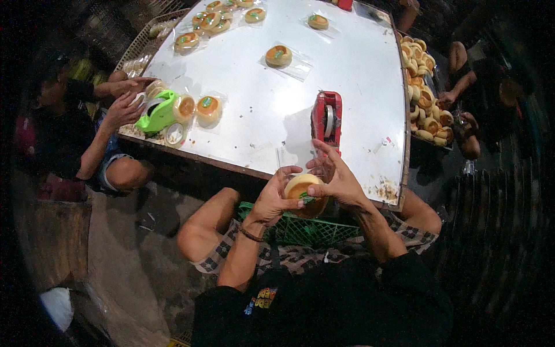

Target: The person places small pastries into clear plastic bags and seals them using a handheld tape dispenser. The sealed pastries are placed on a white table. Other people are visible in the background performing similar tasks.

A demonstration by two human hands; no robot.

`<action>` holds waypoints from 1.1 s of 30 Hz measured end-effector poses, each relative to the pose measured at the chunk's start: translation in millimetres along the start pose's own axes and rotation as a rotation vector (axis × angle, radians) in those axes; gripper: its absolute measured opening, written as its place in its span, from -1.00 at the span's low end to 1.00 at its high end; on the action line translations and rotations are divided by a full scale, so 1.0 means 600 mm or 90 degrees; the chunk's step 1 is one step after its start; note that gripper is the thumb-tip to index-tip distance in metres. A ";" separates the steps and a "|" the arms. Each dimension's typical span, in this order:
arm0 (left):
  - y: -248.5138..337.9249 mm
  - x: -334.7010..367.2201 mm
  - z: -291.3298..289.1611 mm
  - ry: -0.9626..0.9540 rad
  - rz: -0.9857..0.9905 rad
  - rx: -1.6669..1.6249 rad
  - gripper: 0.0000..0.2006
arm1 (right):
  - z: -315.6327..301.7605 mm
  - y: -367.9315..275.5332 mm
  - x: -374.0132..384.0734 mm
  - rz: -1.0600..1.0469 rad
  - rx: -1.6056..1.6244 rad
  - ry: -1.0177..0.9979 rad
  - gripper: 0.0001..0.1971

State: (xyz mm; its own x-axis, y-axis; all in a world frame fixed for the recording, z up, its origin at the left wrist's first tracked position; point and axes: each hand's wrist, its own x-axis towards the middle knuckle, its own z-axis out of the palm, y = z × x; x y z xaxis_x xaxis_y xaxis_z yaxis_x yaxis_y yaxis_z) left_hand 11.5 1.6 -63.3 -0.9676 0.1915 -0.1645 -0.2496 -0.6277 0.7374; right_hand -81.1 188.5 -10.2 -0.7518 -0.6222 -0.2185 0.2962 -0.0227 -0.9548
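Observation:
A round golden bun point(297, 186) in a clear plastic bag, with a green label on it, is held just off the table's near edge. My left hand point(273, 199) grips its left side, the thumb lying by the label. From the right, my right hand point(342, 184) holds the bun with its thumb across the top. The fingers of my right hand also reach to the bag's loose clear end, close to a red tape dispenser point(319, 118) standing on the white table point(231, 136). What the fingertips do beneath the bag is partly hidden.
Bagged buns lie on the table, including one bun point(278, 56) ahead and a bun point(208, 109) to the left. A person point(118, 110) works by a green tape dispenser point(159, 111). Unbagged buns point(425, 98) are piled at right, beside another person's arm point(459, 87). A green crate point(312, 230) stands below.

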 end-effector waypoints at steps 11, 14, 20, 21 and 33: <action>-0.018 -0.001 0.002 0.059 0.001 0.005 -0.40 | 0.001 0.025 -0.037 -0.001 -0.166 0.083 -0.07; -0.012 0.005 0.015 0.057 -0.018 0.005 -0.44 | 0.000 0.017 -0.043 -0.091 -0.334 0.071 -0.31; 0.012 -0.010 0.033 0.032 -0.032 0.043 -0.52 | -0.006 -0.019 -0.050 -0.137 -0.467 0.045 -0.58; 0.013 -0.012 0.035 0.023 -0.016 0.040 -0.55 | -0.007 -0.025 -0.051 -0.170 -0.510 0.041 -0.61; 0.024 -0.007 0.051 0.077 0.028 -0.039 -0.79 | 0.000 -0.091 -0.074 -0.209 -0.696 -0.002 -0.70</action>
State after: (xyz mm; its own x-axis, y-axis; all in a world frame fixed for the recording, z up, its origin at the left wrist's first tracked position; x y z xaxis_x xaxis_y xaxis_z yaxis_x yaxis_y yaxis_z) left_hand 12.9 14.5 -31.9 -0.9744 0.0723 -0.2128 -0.2044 -0.6790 0.7051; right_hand -64.0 217.2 51.7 -0.6968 -0.7135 0.0729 -0.5867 0.5086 -0.6302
